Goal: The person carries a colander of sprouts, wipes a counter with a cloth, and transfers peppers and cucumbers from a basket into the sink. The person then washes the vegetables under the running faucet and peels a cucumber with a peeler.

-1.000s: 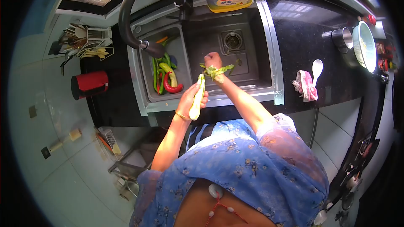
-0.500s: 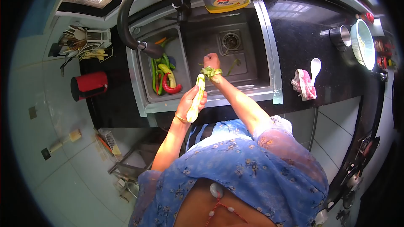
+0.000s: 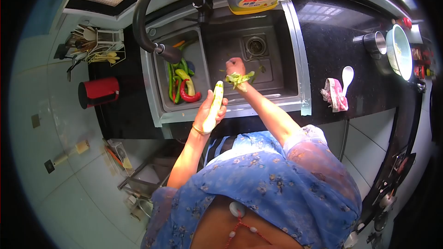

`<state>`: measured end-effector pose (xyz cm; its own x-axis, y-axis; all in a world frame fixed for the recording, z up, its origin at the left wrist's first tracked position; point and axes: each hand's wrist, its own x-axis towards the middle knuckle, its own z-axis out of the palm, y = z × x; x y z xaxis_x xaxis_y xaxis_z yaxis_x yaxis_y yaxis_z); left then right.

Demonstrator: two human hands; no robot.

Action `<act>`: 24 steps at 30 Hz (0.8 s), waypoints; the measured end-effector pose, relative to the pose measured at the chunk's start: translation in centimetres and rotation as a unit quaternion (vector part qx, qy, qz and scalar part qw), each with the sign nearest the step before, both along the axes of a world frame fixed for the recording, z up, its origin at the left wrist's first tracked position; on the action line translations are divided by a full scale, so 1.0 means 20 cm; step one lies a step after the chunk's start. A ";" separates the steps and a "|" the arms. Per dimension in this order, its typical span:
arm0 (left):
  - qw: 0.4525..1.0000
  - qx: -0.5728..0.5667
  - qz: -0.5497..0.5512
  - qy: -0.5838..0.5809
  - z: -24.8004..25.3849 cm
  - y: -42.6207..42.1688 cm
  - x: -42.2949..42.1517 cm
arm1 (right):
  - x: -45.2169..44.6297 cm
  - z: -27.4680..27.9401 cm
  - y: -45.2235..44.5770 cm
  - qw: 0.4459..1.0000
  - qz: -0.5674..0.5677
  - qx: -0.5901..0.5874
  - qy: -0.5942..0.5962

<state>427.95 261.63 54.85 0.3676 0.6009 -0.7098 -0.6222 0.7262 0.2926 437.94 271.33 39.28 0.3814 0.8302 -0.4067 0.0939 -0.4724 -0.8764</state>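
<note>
My left hand (image 3: 203,112) is wrapped round a long, pale-green peeled gourd (image 3: 213,110) and holds it slanted over the sink's front rim. Its thicker, whiter end points towards me. Over the right basin of the sink (image 3: 287,55), my right hand (image 3: 235,66) is closed, with its fingers curled away from view. Whether a tool is inside it cannot be made out. Green peelings (image 3: 239,79) hang across the right wrist. In the left basin lie several green peppers (image 3: 170,80), a red pepper (image 3: 188,94) and a yellow-green pepper (image 3: 182,74).
A black faucet (image 3: 143,18) arches over the left basin. Behind the sink stands a yellow detergent jug (image 3: 254,0). On the right are a pink cloth (image 3: 336,94), a white spoon (image 3: 347,80), a metal cup (image 3: 374,43) and a colander (image 3: 399,53). A red container (image 3: 99,92) stands left.
My right hand, with the peelings on its wrist, has shifted slightly right, away from the gourd. My left hand keeps its hold on the gourd. The whole view has moved a little.
</note>
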 end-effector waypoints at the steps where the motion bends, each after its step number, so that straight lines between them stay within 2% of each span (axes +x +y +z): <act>1: 1.000 0.000 0.000 0.000 -0.03 0.00 -0.01 | -0.03 0.03 -0.01 0.999 0.014 -0.002 0.048; 2: 1.000 -0.009 -0.004 -0.017 -0.07 -0.01 -0.03 | -0.09 0.03 -0.02 0.998 0.015 0.028 0.057; 3: 0.999 -0.017 -0.008 -0.034 -0.09 -0.01 -0.04 | -0.09 0.04 -0.03 0.995 0.049 -0.011 0.087; 4: 0.999 -0.015 -0.005 -0.034 -0.07 -0.02 -0.04 | -0.09 0.00 -0.01 0.999 0.030 0.007 0.029; 5: 0.996 0.014 0.001 -0.091 -0.02 -0.02 -0.04 | -0.07 -0.03 0.01 0.999 0.012 0.026 -0.029; 6: 0.988 0.044 0.007 -0.147 0.01 -0.03 -0.03 | -0.04 -0.07 0.01 0.998 -0.011 0.012 -0.054; 7: 0.988 0.046 0.010 -0.146 0.02 -0.04 -0.04 | -0.01 -0.10 0.02 0.998 -0.013 -0.022 -0.062; 10: 0.988 0.052 0.011 -0.144 0.03 -0.07 -0.08 | 0.03 -0.11 0.06 0.999 0.015 -0.041 0.003; 12: 0.999 0.049 0.014 -0.016 -0.02 -0.11 -0.20 | 0.05 0.07 0.08 0.988 0.145 -0.010 0.046; 13: 0.994 0.066 0.003 0.082 -0.03 -0.14 -0.29 | 0.05 0.11 0.07 0.987 0.153 -0.009 0.046; 14: 0.988 0.062 0.012 0.140 -0.01 -0.15 -0.36 | 0.07 0.12 0.07 0.952 0.284 -0.055 -0.097; 15: 0.979 0.056 0.021 0.197 0.01 -0.16 -0.43 | 0.09 0.14 0.06 0.879 0.402 -0.097 -0.237; 17: 0.964 0.079 0.060 0.247 0.05 -0.16 -0.57 | 0.27 -0.26 -0.02 0.783 0.520 -0.088 -0.330; 18: 0.955 0.087 0.074 0.274 0.08 -0.17 -0.66 | 0.33 -0.24 -0.03 0.771 0.509 -0.182 -0.337; 19: 0.934 0.106 0.086 0.331 0.09 -0.20 -0.75 | 0.36 -0.33 -0.07 0.769 0.458 -0.226 -0.385; 20: 0.906 0.113 0.096 0.396 0.06 -0.22 -0.87 | 0.40 -0.32 -0.06 0.760 0.465 -0.230 -0.391; 21: 0.874 0.119 0.106 0.459 0.03 -0.24 -0.99 | 0.43 -0.37 -0.04 0.796 0.421 -0.212 -0.379; 23: 0.814 0.098 0.130 0.557 -0.04 -0.25 -1.20 | 0.44 -0.29 0.03 0.858 0.321 -0.202 -0.347; 24: 0.765 0.112 0.123 0.622 -0.14 -0.27 -1.36 | 0.43 -0.20 0.05 0.856 0.324 -0.199 -0.352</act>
